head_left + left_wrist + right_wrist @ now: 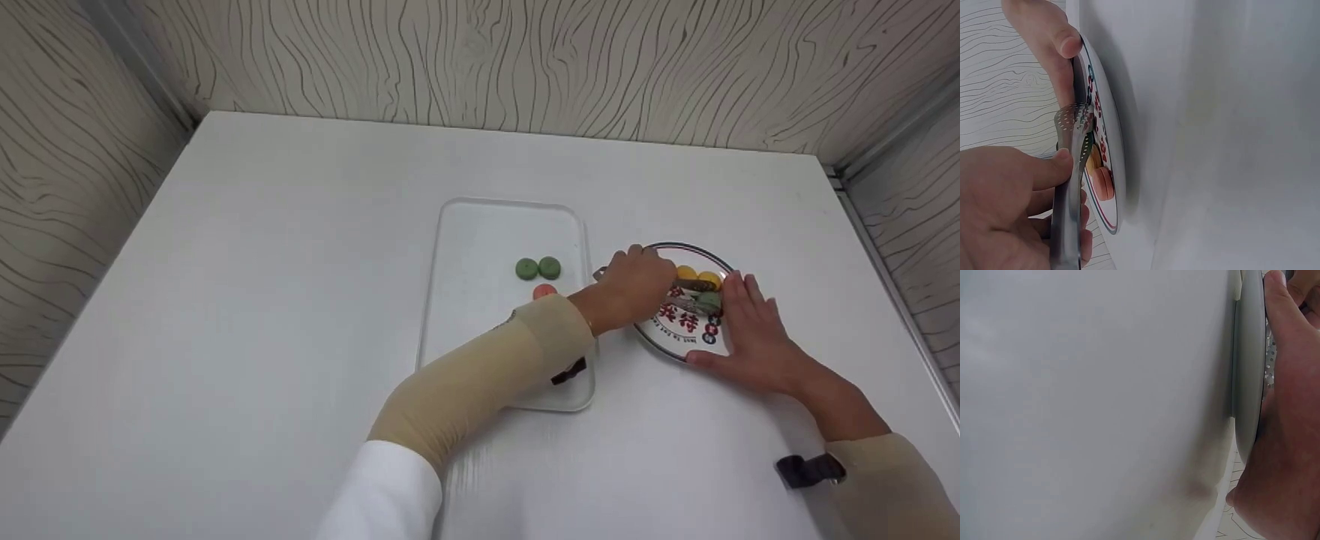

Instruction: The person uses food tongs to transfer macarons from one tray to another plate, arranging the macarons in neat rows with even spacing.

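My left hand [636,286] grips metal tongs [1066,219] with perforated ends, reaching across the printed white plate [670,255]. The tong ends lie on either side of a green macaron [709,303] near the plate's right side. Two yellow macarons [686,273] sit just beyond them, and a pink macaron [1103,183] shows on the plate in the left wrist view. Against the plate's right rim rests my right hand [765,346], its fingers extended along the edge and its thumb on the near rim.
Left of the plate lies a pale rectangular tray [480,322], partly under the left forearm. Two green macarons [527,268] and a pink macaron [544,292] are on it. Wood-patterned walls [480,60] stand behind and beside the white table [285,285].
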`<state>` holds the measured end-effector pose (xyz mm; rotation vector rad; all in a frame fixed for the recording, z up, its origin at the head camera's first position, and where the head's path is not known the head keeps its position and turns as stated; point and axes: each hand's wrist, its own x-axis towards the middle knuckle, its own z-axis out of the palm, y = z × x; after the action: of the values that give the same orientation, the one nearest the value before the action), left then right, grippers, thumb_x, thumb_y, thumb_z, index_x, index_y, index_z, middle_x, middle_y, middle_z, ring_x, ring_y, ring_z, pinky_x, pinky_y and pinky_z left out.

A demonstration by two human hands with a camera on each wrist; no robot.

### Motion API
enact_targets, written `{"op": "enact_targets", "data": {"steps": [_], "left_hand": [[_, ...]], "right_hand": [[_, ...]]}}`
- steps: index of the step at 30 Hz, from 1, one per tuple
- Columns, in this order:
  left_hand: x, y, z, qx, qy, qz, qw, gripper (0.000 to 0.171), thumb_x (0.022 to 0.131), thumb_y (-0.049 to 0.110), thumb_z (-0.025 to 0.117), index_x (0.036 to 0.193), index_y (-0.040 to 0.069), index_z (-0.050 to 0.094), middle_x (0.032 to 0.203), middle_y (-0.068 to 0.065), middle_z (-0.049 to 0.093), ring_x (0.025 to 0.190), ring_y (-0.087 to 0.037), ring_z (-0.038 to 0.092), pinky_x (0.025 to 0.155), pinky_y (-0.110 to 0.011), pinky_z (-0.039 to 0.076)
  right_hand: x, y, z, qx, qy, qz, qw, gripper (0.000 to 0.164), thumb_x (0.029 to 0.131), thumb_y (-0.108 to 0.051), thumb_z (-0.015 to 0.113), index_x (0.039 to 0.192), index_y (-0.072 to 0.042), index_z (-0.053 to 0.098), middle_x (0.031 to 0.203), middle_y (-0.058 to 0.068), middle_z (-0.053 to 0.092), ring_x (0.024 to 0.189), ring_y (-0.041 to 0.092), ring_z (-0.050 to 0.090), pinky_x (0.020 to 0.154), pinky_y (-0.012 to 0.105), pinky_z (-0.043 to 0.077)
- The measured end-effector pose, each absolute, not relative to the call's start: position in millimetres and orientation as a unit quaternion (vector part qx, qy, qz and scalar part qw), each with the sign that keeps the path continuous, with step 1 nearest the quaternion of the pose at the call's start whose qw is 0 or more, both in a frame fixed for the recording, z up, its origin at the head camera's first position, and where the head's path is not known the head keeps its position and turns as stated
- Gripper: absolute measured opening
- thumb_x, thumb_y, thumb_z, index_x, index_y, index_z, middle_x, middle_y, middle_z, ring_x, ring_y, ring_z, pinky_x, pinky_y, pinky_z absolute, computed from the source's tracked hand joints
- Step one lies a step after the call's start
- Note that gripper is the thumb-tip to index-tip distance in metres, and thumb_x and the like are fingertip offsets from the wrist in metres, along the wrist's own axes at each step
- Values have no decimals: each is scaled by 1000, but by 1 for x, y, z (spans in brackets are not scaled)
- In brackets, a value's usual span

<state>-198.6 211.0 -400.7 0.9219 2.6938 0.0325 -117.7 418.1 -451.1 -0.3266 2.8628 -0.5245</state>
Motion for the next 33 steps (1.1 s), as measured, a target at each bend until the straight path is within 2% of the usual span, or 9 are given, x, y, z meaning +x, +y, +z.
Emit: {"op": "enact_targets", "data": {"steps": [7,13,33], "left_hand": [[-199,212,-401,314,936,20,160,38,106,37,54,143,27,57,135,7,58,121,-11,50,106,-27,41],[-199,210,-400,325,933,32,150,41,105,43,53,142,24,59,135,6,59,123,-12,50,108,-28,40],[-199,206,-403,339,928,37,149,44,105,41,55,145,24,55,140,4,54,126,-12,47,111,-26,38]], "right_hand": [[-117,419,-452,-111,972,-181,103,127,88,-53,74,155,11,-13,162,36,-12,150,46,-21,115,68,-12],[-116,421,-454,-125,972,-177,92,126,88,-52,75,155,12,-11,162,36,-10,150,47,-20,114,70,-11],[-117,419,-452,-117,972,-182,95,127,88,-53,75,156,9,-13,162,36,-11,150,47,-20,115,69,-11]]}}
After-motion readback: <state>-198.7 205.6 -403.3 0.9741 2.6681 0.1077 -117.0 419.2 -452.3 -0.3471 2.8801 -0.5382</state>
